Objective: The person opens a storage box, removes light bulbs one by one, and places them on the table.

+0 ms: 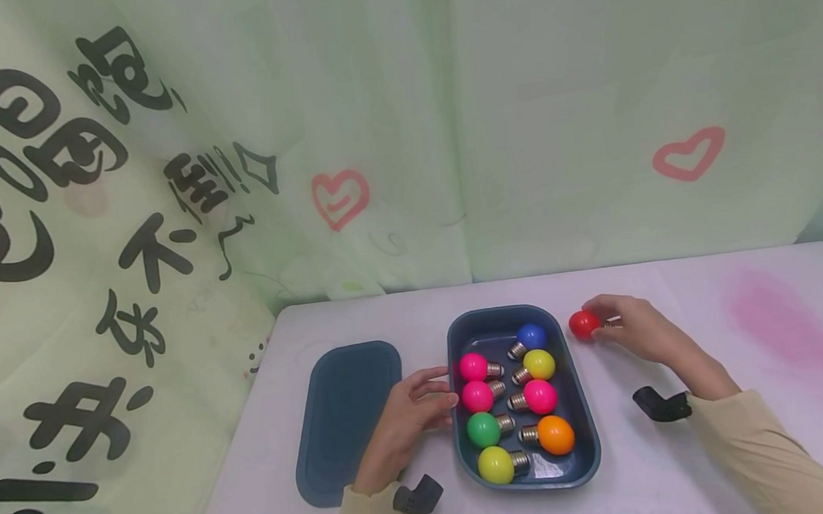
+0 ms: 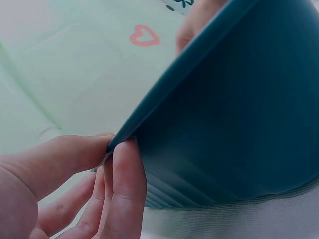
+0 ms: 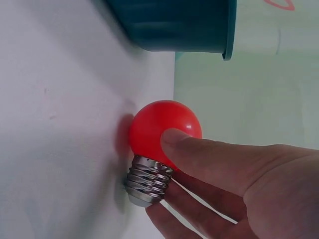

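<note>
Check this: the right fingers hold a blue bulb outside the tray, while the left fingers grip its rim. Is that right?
Not quite: the bulb the right fingers hold outside the tray is red, not blue, as the right wrist view shows. The left fingers grip the tray's rim.

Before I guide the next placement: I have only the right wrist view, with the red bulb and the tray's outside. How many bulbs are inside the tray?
Observer: Eight bulbs lie in the tray, in two columns of four.
Operator: Which colour is at the far end of the right column?
Observer: The blue bulb.
Operator: And what is the left hand doing?
Observer: It pinches the tray's rim on the side away from the red bulb.
</note>
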{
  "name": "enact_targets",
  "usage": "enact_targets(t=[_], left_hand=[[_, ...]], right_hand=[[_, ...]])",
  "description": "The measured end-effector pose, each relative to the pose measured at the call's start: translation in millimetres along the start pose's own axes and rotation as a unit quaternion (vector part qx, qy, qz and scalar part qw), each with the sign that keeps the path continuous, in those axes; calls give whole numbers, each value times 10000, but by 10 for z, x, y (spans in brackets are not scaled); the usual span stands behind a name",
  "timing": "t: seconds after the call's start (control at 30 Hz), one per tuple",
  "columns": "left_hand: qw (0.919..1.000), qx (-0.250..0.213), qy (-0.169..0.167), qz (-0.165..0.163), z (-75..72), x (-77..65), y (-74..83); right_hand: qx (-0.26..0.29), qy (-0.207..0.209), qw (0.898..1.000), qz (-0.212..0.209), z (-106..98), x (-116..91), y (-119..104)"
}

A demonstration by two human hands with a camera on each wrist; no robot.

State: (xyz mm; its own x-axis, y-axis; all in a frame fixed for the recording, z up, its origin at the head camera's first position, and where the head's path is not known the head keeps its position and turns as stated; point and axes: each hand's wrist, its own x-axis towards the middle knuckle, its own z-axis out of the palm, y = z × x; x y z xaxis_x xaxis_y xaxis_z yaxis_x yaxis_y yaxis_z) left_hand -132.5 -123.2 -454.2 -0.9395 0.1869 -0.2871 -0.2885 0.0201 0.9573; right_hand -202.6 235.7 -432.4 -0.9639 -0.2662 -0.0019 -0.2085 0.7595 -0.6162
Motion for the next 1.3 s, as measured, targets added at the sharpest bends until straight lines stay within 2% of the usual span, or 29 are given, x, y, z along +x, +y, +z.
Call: enact_targets(t=[0.8, 1.3], left_hand=[[9998, 179, 49, 9, 4, 15, -28], [9999, 147, 56, -8, 3, 7, -12]], right_hand=[[-181, -51, 9997, 158, -13, -20, -52], [-273, 132, 9995, 83, -42, -29, -158]])
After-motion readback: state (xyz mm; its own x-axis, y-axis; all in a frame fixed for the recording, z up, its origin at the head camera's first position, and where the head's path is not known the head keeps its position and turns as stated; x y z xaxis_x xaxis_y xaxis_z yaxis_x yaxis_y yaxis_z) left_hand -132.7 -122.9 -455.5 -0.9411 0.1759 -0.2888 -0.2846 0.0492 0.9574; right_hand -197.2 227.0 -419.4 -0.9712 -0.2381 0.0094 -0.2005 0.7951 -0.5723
